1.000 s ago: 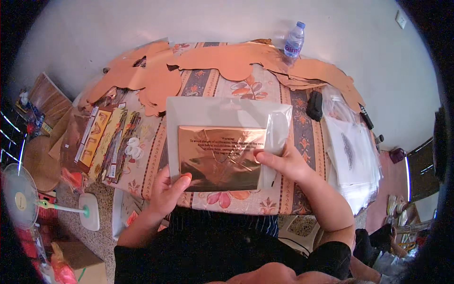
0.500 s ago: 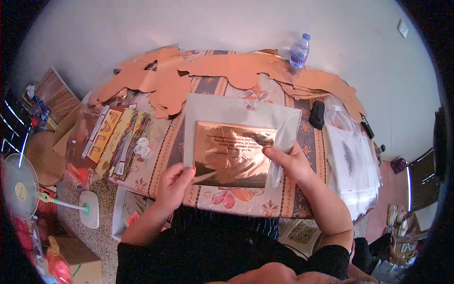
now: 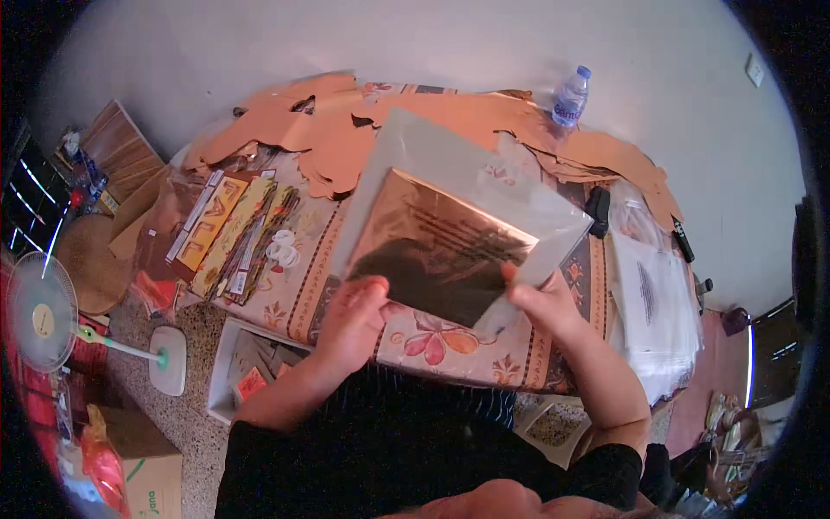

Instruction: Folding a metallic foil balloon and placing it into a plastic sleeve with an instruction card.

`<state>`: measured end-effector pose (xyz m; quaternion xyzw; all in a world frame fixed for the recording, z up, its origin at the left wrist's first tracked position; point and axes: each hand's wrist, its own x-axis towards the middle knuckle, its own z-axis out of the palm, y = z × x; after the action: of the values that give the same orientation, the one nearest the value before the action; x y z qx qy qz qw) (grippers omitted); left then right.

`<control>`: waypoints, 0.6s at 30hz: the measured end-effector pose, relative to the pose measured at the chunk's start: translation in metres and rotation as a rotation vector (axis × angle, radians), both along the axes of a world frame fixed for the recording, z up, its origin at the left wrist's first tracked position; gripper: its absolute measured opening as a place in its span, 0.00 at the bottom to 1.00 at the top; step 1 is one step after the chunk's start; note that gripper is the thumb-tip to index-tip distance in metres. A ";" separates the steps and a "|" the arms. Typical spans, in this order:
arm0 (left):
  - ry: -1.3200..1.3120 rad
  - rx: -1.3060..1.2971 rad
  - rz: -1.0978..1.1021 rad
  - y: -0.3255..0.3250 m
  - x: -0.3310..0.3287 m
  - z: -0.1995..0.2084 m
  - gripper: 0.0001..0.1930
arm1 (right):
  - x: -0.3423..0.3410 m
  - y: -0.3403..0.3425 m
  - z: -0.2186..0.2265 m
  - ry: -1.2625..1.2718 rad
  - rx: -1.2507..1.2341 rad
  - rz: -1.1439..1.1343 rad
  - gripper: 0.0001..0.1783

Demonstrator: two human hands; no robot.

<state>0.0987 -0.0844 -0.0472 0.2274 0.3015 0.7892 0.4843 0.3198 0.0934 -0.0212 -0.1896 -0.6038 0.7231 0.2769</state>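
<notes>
Between my hands, above the table, is a clear plastic bag [image 3: 415,138] with a shiny copper-coloured foil packet [image 3: 441,229] inside. The bag is tilted, its right side lower than its left. My right hand [image 3: 546,304] pinches the bag's lower right part, the thumb on top. At the lower left corner my left hand [image 3: 353,322] is closed on the bag's edge, slightly blurred, with some fingers hidden. Dark print shows faintly across the packet, and a dark reflection covers its lower part.
Brown cut-out sheets [image 3: 333,143] lie along the table's far edge, near a water bottle [image 3: 571,97]. Printed strips [image 3: 220,229] lie at left. A black object [image 3: 597,210], a stack of clear bags [image 3: 648,303] and a black marker [image 3: 683,240] are at right. A fan [image 3: 169,359] stands left.
The bag and packet have turned clockwise and tipped, so the right side sits lower. My left hand has shifted right along with the bag's corner; the view has swung slightly.
</notes>
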 end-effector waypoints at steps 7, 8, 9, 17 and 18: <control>0.070 0.114 0.027 -0.041 -0.080 0.030 0.15 | -0.013 -0.005 0.026 0.044 0.100 0.280 0.22; 0.084 0.036 0.188 -0.054 -0.084 0.034 0.16 | -0.012 -0.004 0.029 -0.021 0.067 0.325 0.20; 0.096 -0.044 0.349 -0.063 -0.090 0.037 0.16 | -0.012 -0.002 0.027 -0.021 0.066 0.320 0.20; 0.374 0.051 0.251 -0.104 -0.121 0.037 0.18 | -0.017 -0.005 0.022 -0.141 0.038 0.278 0.11; 0.382 -0.011 0.255 -0.107 -0.125 0.036 0.19 | -0.018 -0.004 0.022 -0.139 0.039 0.277 0.11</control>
<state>-0.0263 -0.1919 -0.0113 0.3301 0.4185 0.7848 0.3162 0.3019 0.0895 0.0005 -0.1487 -0.6560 0.7275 0.1356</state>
